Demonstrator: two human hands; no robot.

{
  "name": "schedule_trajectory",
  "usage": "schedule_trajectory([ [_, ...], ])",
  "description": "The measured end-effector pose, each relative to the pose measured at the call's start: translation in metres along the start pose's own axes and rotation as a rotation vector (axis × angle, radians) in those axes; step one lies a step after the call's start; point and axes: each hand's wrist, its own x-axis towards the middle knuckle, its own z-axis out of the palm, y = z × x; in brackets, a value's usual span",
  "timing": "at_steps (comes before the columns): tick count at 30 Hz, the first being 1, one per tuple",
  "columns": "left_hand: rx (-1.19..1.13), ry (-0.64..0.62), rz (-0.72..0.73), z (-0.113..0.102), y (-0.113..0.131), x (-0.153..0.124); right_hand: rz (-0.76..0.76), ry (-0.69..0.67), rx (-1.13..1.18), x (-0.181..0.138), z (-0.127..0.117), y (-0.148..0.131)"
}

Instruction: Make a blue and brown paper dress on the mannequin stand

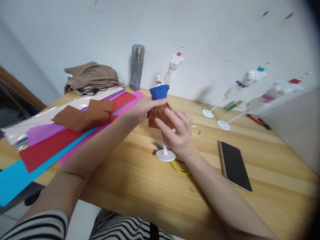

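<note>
A small white mannequin on a round stand [166,155] stands upright in front of me, with a blue piece [159,92] wrapped round its chest. Below the blue hangs a brown gathered skirt [160,117], its top edge pleated at the waist. My left hand [144,108] is closed on the waist from the left, thumb across the front of the pleats. On the skirt's right side rest the fingertips of my right hand [178,130], fingers spread and slightly bent; its thumb is hidden. Behind the stand lie scissors with a yellow handle [180,170], partly covered.
Coloured sheets lie at left, red [47,146] among them, under a brown piece [83,116]. Folded cloth [91,78] and a flask [137,66] stand behind. More mannequins [175,61] line the wall. A phone [235,165] lies at right.
</note>
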Motion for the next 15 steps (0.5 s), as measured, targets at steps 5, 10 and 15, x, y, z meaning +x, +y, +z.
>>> schedule_trajectory([
  [5, 0.022, 0.049, 0.039, 0.005, -0.002, -0.002, -0.169, 0.178, -0.131, 0.003, -0.001, -0.005],
  [10, 0.063, 0.075, 0.021, 0.006, -0.003, -0.001, -0.225, 0.299, -0.081, 0.009, -0.003, -0.01],
  [15, 0.067, 0.049, -0.008, 0.005, -0.006, -0.001, -0.228, 0.262, -0.046, 0.009, -0.001, -0.015],
])
